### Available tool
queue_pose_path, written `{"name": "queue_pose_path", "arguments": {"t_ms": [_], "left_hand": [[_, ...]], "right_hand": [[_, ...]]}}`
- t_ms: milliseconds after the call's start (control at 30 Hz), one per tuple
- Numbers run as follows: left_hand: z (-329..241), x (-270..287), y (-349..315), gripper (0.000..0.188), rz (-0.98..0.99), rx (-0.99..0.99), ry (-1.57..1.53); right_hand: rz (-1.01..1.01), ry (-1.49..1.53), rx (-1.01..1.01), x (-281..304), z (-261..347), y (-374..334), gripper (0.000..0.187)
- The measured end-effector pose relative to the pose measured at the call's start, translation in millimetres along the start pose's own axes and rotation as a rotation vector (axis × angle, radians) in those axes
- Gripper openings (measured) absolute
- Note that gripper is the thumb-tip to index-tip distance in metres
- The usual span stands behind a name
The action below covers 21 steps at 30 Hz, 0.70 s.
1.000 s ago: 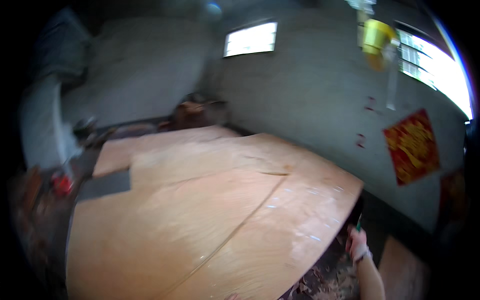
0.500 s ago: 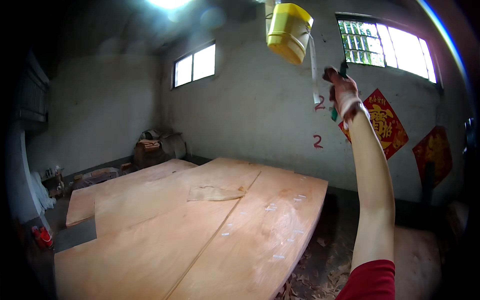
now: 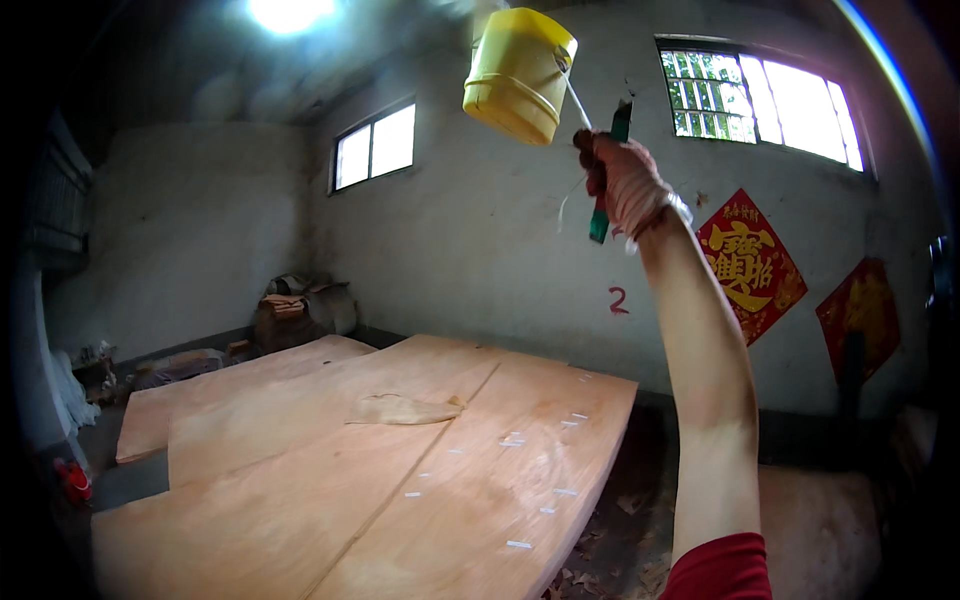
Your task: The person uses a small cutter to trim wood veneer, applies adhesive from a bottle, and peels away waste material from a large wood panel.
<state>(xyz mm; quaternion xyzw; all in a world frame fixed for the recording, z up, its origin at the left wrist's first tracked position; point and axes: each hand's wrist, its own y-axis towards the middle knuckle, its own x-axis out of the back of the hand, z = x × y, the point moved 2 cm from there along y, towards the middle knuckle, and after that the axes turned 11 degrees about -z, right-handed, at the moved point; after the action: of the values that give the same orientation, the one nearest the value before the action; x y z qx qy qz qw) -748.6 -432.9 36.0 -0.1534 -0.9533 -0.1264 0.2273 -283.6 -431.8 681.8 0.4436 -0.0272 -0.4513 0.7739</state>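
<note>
My right hand, in a thin pinkish glove, is raised and closed around a slim green flat-bodied tool; the tool's dark upper end sticks out above the fist. Between the fingertips and the hanging yellow tub, a white tape strip is drawn taut from a slot in the tub's side. A thin white strand dangles below the fingers. My left hand is out of sight. Below lie large thin wood veneer sheets, with short white tape pieces stuck near the right edge.
A loose scrap of veneer lies on the sheets near a long seam. Veneer shavings litter the floor at the right. Red paper decorations hang on the wall by the barred window. A bundle sits in the far corner.
My right hand has moved left to the tub and taken hold of the white strip, which hung loose before. The strip now runs taut to my fingers. The view has shifted slightly.
</note>
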Motion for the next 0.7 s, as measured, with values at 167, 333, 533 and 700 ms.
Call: {"name": "queue_pose_path", "arguments": {"t_ms": [167, 333, 533, 700], "left_hand": [[-42, -5, 14, 0.024, 0.078, -0.075, -0.007], [-85, -9, 28, 0.024, 0.127, -0.164, -0.046], [-153, -35, 70, 0.021, 0.172, -0.303, -0.155], [-201, -53, 118, 0.049, 0.241, -0.676, -0.144]], "right_hand": [[0.009, 0.100, -0.193, 6, -35, -49, 0.008], [0.025, 0.173, -0.260, 42, -62, -108, 0.008], [0.006, 0.127, -0.218, 90, -85, -156, 0.007], [0.046, 0.050, -0.406, 92, -97, -218, 0.012]]}}
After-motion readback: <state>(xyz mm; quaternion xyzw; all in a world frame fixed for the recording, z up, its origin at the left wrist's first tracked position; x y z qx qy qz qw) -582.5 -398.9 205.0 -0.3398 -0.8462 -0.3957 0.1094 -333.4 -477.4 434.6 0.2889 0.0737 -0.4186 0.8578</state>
